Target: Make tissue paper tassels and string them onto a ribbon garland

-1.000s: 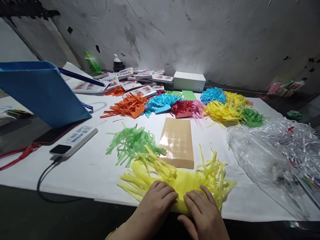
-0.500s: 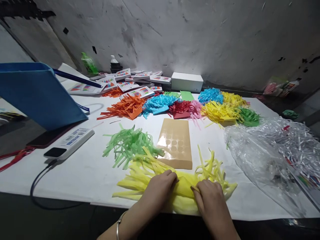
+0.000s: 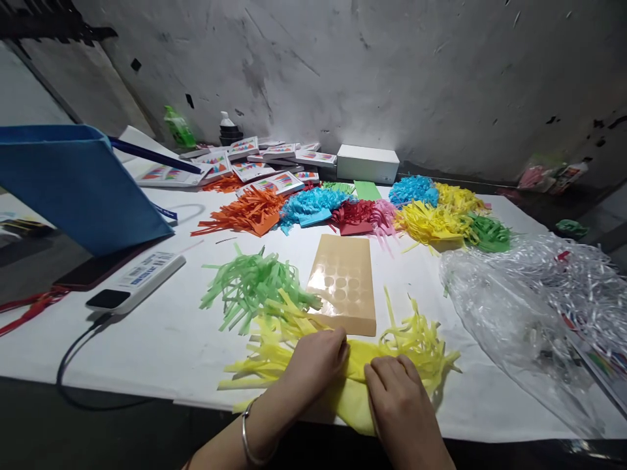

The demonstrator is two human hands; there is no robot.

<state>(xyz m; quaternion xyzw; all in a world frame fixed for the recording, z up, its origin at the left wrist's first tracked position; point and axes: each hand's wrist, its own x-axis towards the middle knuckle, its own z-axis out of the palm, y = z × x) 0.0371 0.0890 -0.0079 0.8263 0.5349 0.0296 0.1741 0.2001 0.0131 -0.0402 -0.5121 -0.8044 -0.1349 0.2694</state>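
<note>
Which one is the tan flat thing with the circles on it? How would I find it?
Start at the white table and look at its middle, just past the person's left hand and right hand, which press on the yellow fringed paper. The tan card lies flat there, beside the light green fringed paper. It alone is stiff, uncut, and covered in rows of round dots.

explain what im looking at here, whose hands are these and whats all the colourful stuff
The picture comes from a camera worn on a person's head, looking down at their own two bare hands. The left hand and right hand both pinch the middle of a yellow fringed paper at the near edge of a white table. Just beyond lie a green fringed paper and a tan sticker sheet. Farther back are more fringed papers in many colours, small printed packs and a white box. A blue bag stands left, clear plastic wrap lies right.
</note>
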